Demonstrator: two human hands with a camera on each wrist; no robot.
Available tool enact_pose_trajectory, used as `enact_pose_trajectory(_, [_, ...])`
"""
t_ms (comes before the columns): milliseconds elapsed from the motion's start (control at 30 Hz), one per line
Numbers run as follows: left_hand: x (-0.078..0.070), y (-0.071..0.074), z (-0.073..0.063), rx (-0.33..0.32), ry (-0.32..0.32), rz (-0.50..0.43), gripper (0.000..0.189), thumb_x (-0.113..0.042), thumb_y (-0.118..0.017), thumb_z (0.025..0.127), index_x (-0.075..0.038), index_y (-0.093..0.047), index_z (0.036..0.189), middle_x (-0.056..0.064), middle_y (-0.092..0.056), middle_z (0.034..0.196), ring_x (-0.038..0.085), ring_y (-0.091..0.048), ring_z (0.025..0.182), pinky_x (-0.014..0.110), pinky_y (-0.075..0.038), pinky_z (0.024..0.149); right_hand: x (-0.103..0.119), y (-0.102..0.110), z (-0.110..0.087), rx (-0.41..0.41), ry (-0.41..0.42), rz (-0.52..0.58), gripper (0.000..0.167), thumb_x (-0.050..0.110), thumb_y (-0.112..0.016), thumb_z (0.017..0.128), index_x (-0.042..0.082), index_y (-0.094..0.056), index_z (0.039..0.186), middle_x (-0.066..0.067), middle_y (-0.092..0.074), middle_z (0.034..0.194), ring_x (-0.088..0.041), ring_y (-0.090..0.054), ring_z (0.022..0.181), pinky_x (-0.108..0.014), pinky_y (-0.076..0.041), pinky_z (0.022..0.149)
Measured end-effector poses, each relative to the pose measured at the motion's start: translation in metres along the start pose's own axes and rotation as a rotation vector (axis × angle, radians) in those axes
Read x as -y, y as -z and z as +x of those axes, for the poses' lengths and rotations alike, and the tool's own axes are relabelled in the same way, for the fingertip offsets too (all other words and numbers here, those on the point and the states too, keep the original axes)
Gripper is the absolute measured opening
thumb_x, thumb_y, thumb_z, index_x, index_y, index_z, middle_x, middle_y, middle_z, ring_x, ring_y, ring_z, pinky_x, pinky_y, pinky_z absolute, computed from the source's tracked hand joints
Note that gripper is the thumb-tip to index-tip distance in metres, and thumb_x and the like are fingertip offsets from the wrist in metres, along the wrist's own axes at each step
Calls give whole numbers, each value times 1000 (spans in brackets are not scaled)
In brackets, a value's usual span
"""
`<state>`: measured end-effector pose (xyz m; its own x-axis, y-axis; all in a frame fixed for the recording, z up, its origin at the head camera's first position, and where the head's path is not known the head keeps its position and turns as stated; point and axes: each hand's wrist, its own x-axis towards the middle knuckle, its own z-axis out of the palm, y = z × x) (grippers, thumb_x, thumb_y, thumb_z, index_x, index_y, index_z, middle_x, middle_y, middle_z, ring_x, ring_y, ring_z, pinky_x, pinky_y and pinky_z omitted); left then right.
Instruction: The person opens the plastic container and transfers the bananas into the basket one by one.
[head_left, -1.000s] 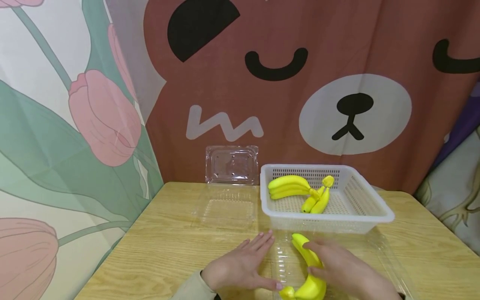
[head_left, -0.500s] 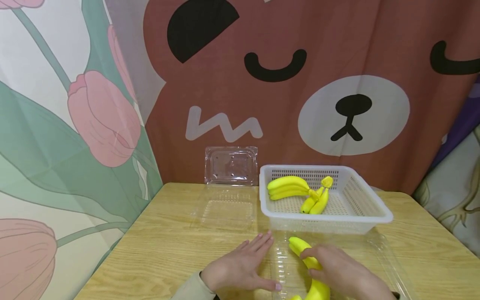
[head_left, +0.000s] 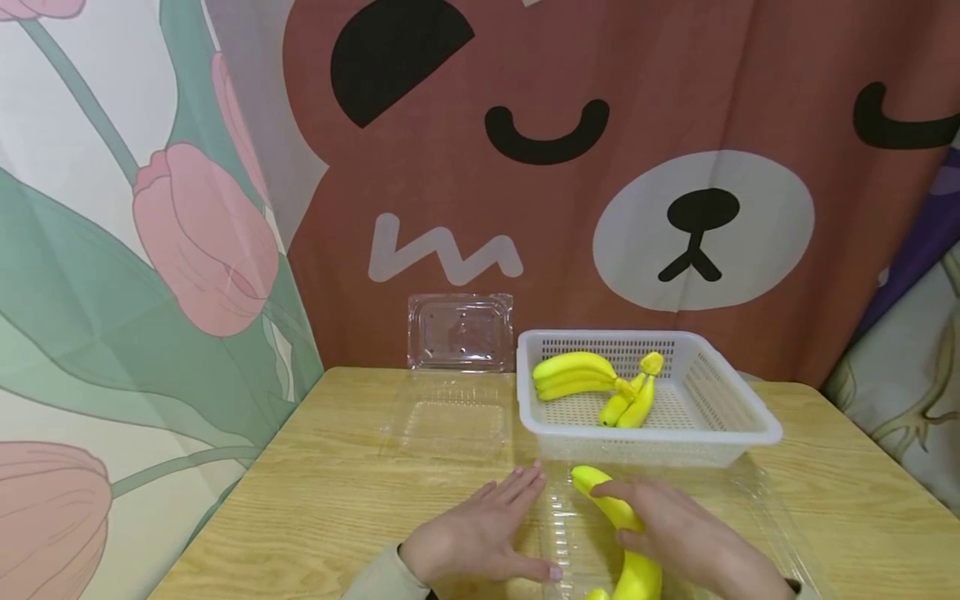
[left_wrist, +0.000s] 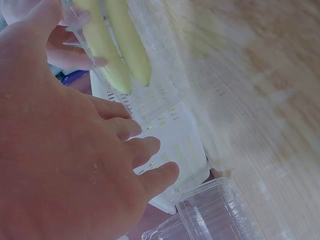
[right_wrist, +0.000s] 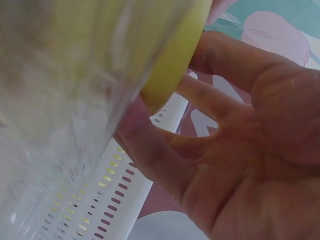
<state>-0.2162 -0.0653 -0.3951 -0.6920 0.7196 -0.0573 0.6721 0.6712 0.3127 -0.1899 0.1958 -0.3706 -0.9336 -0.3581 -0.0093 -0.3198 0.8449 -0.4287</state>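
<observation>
A bunch of yellow bananas (head_left: 640, 575) lies in a clear plastic clamshell box (head_left: 558, 521) at the front of the table, its stem end partly cut off by the lower edge of the head view. My right hand (head_left: 682, 529) grips the bunch from the right, thumb on the near side and fingers over the top. Left of the box, my left hand (head_left: 480, 533) is spread, its thumb tip at the box's near left wall. Two bananas (left_wrist: 120, 50) show through the clear plastic in the left wrist view. The right wrist view has a banana (right_wrist: 172, 67) between thumb and fingers.
A white perforated basket (head_left: 652, 435) stands behind the box, with banana bunches (head_left: 576, 375) inside. Another clear clamshell (head_left: 453, 421) sits back left, its lid (head_left: 461, 332) raised against the bear-print curtain (head_left: 420, 183). The wooden table (head_left: 315, 500) reaches the curtain.
My right hand has turned the bananas in the box: the stem end has moved right and nearer me, the far tip slightly left. My left hand stays at the same place.
</observation>
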Motion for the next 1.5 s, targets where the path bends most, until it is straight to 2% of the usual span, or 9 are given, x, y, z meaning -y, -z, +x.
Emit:
enact_pose_trajectory(167, [0,0,0,-1,-3,-8,108,-81,-44,83,-12,-11,159,2,-2,165,19,-8,149,48,-21,117,6,3,-1,-34,-60,-9,57,13,-82,80,14,-60,133,-9,-61,128,-32,-57,114,-59,-45,96])
enact_pose_trajectory(300, [0,0,0,1,-9,-17,107,-80,-44,84,-11,-11,159,3,-2,165,20,-8,149,49,-21,117,7,5,1,-70,-57,-4,60,12,-83,78,9,-58,133,-3,-64,118,-20,-59,99,-50,-51,90])
enact_pose_trajectory(400, [1,1,1,4,-12,-27,106,-79,-46,85,-11,-11,159,3,-2,165,20,-8,149,49,-21,117,9,7,2,-92,-52,2,61,12,-83,77,8,-58,133,4,-65,106,-11,-55,86,-41,-52,81])
enact_pose_trajectory(533, [1,1,1,-2,-17,-29,106,-77,-47,85,-10,-12,159,3,-3,165,23,-10,149,49,-22,117,12,10,2,-105,-48,-10,59,12,-83,77,9,-59,131,6,-62,100,-10,-52,80,-37,-51,74])
enact_pose_trajectory(767, [2,-1,1,-10,-26,-31,106,-78,-46,85,-9,-13,159,3,-3,164,23,-11,149,48,-23,116,17,12,-1,-122,-37,-27,60,11,-82,79,15,-57,133,-3,-61,122,-16,-57,93,-46,-53,83])
enact_pose_trajectory(1000, [0,-2,1,-7,-18,-18,108,-80,-46,84,-10,-13,159,2,-2,164,19,-9,149,48,-23,116,22,17,-4,-136,-54,-20,62,10,-81,80,20,-54,135,-3,-59,129,-17,-57,98,-49,-53,86])
enact_pose_trajectory(1233, [-1,-1,1,-3,-20,-5,108,-80,-45,84,-10,-13,159,2,-2,164,19,-9,149,47,-24,116,22,22,-9,-226,65,-62,64,7,-80,81,15,-52,138,-8,-56,134,-26,-57,113,-51,-51,92])
enact_pose_trajectory(1400, [1,-1,2,-5,-21,-20,105,-79,-46,85,-11,-14,159,2,-4,165,20,-10,149,48,-24,116,23,25,-9,-326,157,-103,66,4,-80,78,11,-52,138,-8,-58,132,-27,-59,112,-50,-52,91])
enact_pose_trajectory(1500, [2,-1,2,-12,-29,-19,105,-78,-46,85,-10,-14,159,3,-4,165,20,-10,148,48,-24,116,23,25,-10,-357,185,-115,67,3,-80,78,12,-53,138,-6,-58,131,-26,-59,112,-49,-52,91])
